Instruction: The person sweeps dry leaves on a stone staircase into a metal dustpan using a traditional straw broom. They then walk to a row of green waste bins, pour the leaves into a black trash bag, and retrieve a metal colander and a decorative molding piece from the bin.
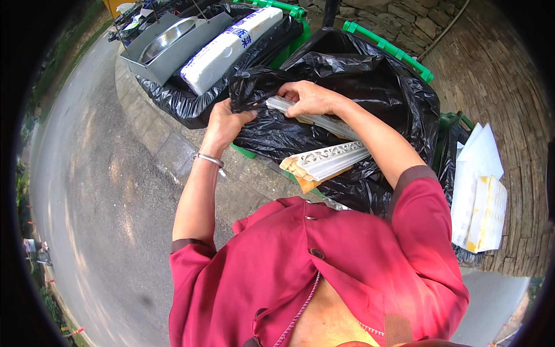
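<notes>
My left hand point(228, 122) grips the near left edge of a black plastic bag point(282, 134) that lines a green bin point(386, 45). Over the bag, my right hand point(310, 100) has its thumb and fingers around the end of a thin silvery-white moulding strip point(327, 122). The strip's far part passes under my right forearm. Nearer my body, a wider ornate white frame moulding point(331, 158) with a scroll pattern lies across the bag's rim, its broken end showing bare wood. A brown-yellow piece sticks out beneath it.
At the upper left, another black-lined bin holds a white foam box point(234, 47) with writing and a grey metal trough point(173, 47) with a shiny metal bowl point(168, 40). White foam pieces point(479, 204) stand on the right. A stone wall point(403, 21), paving and a road surround the bins.
</notes>
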